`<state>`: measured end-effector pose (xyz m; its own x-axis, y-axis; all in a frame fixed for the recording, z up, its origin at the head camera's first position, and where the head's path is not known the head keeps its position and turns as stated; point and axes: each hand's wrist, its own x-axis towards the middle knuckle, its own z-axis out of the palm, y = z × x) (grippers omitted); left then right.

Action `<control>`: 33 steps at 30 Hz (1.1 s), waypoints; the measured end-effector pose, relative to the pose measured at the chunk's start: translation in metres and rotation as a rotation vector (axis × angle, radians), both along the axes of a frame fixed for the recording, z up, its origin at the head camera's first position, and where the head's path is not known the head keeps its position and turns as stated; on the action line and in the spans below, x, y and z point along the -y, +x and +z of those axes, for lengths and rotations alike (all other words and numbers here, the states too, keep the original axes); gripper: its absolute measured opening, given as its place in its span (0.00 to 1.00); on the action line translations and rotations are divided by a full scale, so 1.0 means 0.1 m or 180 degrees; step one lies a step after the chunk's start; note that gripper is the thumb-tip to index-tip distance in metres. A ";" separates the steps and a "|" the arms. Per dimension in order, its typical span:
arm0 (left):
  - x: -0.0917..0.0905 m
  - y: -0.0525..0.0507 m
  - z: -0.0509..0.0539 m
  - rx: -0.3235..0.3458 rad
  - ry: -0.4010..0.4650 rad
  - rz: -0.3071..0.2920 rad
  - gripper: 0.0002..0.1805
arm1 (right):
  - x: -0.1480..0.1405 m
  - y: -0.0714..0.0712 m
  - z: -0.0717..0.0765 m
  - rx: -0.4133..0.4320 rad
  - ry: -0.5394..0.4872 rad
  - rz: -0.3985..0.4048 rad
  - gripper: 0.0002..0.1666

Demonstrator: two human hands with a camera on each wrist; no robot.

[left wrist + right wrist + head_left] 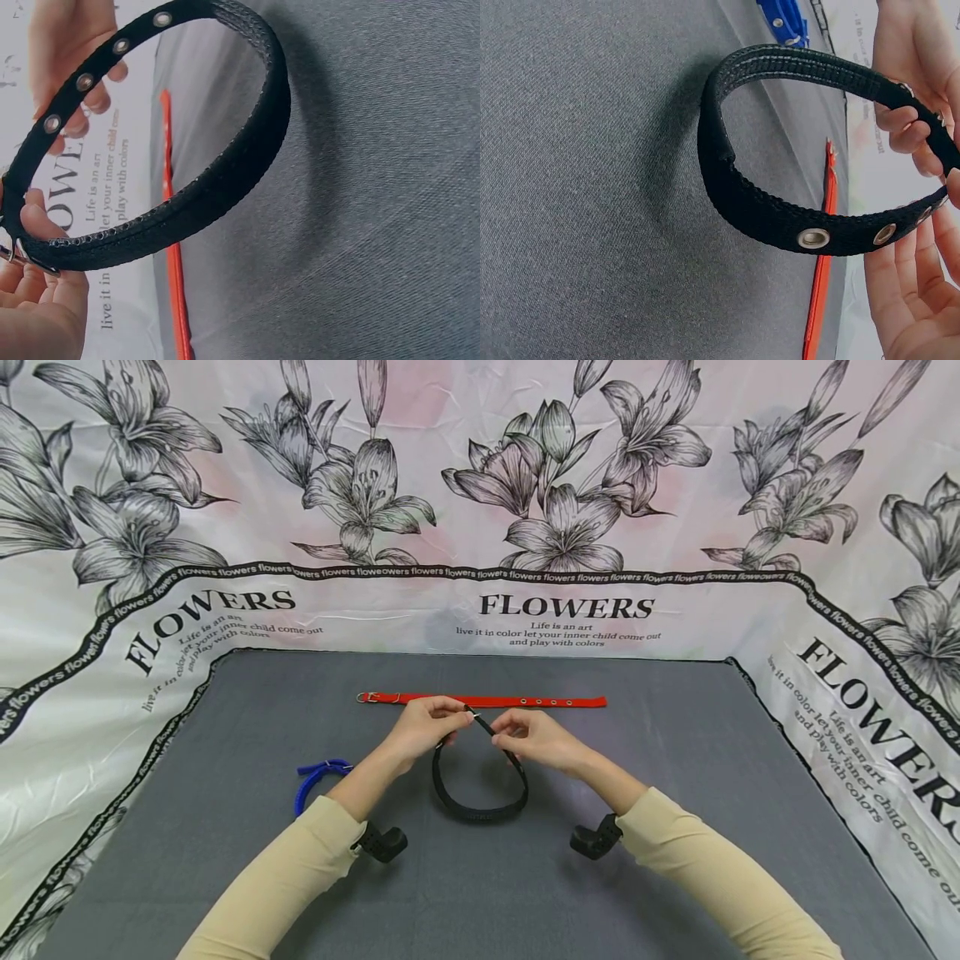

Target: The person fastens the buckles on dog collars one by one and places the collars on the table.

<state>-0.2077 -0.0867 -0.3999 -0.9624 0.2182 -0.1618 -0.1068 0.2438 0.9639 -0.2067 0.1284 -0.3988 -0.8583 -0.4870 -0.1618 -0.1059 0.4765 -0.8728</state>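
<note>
Two Hands Are Joining a Black Collar

The black collar (480,814) is hanging in a loop above the middle of the counter (480,897), between the two hands. The left grip (423,728) is pinching the end with the buckle (9,254). The right grip (536,739) is pinching the strap on the side with the metal holes (85,82). Both ends are meeting near the fingertips, but I can't tell how far the tip is going into the buckle.

To be doing this well, I think the left hand should be holding the buckle very steady. The right hand should be pushing the strap in flat and straight, with no twist. Then the fingers should be pulling it gently and fitting the little pin into one hole. Pulling too hard could be making the loop crooked.

Now I am counting. Three collars are showing: one black, one red, one blue. The red collar (510,702) is lying straight on the far side, past the hands. The blue collar (309,783) is lying curled on the left, and the left arm is hiding part of it. Four holes are showing on the black strap in the left wrist view. Two black wrist cameras (385,843) are sitting by two yellow sleeves (270,885).
</note>
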 end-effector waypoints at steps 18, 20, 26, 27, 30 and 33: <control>-0.05 0.01 0.00 0.0100 0.0120 -0.0017 0.16 | 0.03 0.08 0.11 -0.0031 -0.0056 -0.0021 0.14; -0.05 0.01 0.00 0.0082 0.0171 0.0021 0.15 | 0.02 0.04 0.04 -0.0010 -0.0049 -0.0036 0.14; -0.05 0.02 0.03 0.0044 0.0237 0.0081 0.16 | 0.02 0.02 0.01 0.0019 -0.0046 -0.0021 0.15; -0.05 0.01 0.03 0.0037 0.0228 0.0080 0.17 | 0.02 0.02 0.01 0.0029 -0.0043 -0.0024 0.15; -0.05 0.01 0.02 0.0023 0.0225 0.0078 0.17 | 0.03 0.02 0.03 0.0081 -0.0059 -0.0071 0.16; -0.07 0.00 0.00 -0.0002 0.0206 0.0092 0.15 | 0.04 0.00 0.03 0.0144 -0.0074 -0.0154 0.16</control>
